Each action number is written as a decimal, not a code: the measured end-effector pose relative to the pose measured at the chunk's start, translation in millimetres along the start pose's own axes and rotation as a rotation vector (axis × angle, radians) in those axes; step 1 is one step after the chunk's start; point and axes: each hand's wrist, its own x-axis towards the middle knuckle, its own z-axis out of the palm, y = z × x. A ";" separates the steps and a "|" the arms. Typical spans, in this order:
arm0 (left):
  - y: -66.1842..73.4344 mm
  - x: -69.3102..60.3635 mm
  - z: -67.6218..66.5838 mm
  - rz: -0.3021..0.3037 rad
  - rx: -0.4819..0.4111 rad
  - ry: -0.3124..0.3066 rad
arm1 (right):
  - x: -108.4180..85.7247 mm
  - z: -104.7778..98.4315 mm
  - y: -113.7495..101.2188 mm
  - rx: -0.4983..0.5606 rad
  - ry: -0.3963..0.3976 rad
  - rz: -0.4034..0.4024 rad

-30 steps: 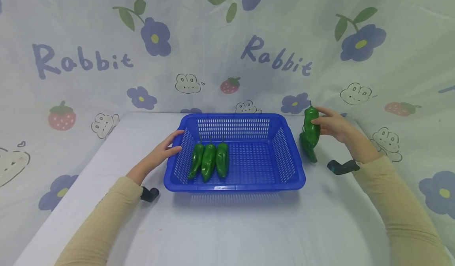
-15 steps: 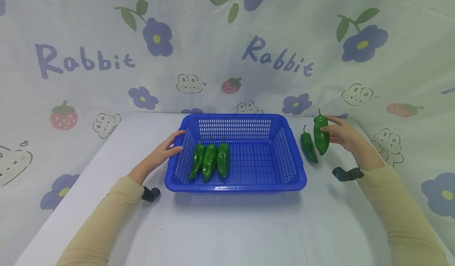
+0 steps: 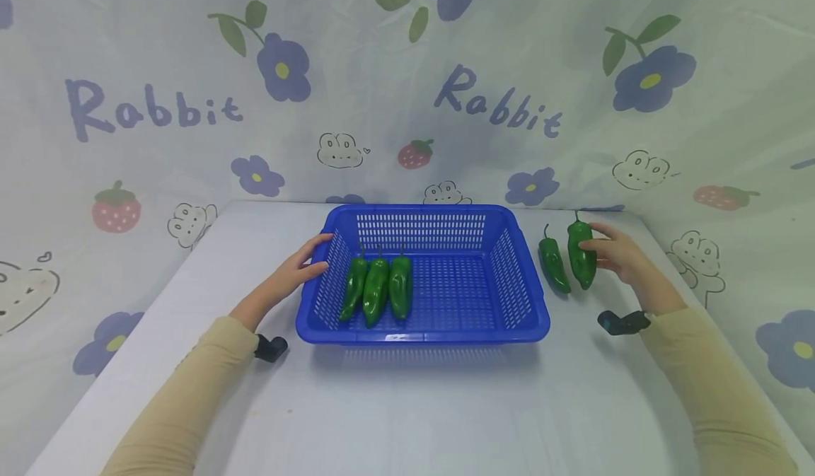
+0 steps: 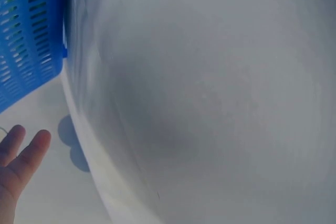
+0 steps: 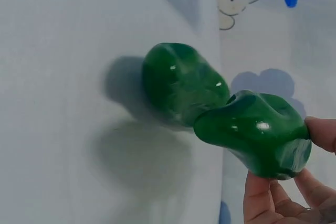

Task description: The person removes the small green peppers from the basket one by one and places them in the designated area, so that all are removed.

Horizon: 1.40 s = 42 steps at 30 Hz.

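Observation:
A blue plastic basket [image 3: 423, 336] stands mid-table, with three green peppers [image 3: 376, 292] side by side in its left half. At its left rim is my left hand [image 3: 289, 272], fingers extended; the left wrist view shows straight fingertips [image 4: 32, 153] near the basket wall. To the right of the basket, my right hand [image 3: 620, 255] pinches a green pepper [image 3: 582, 255] between thumb and fingers, stem up. In the right wrist view, the held pepper [image 5: 262, 132] appears above the table, casting a shadow. Just left of it, another green pepper [image 3: 554, 266] lies on the table.
A white cloth covers the table [image 3: 407, 412]. Behind it hangs a patterned curtain [image 3: 356, 73] with flowers, rabbits and lettering. Black devices [image 3: 624, 322] are strapped at both wrists.
My right hand has carried its pepper right and lower, away from the pepper lying beside the basket, which it earlier overlapped. The left hand stays at the basket's rim.

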 end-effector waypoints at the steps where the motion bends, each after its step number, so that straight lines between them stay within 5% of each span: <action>1: 0.1 -0.2 0.0 -0.002 0.001 0.000 | 0.9 0.6 2.2 0.005 -0.001 0.005; 13: 0.1 -0.8 -0.1 -0.001 -0.001 -0.001 | 13.2 6.4 25.3 -0.008 0.034 0.031; 42: 1.5 -1.0 -0.7 0.001 0.022 -0.004 | 20.6 16.4 36.5 -0.069 0.035 0.121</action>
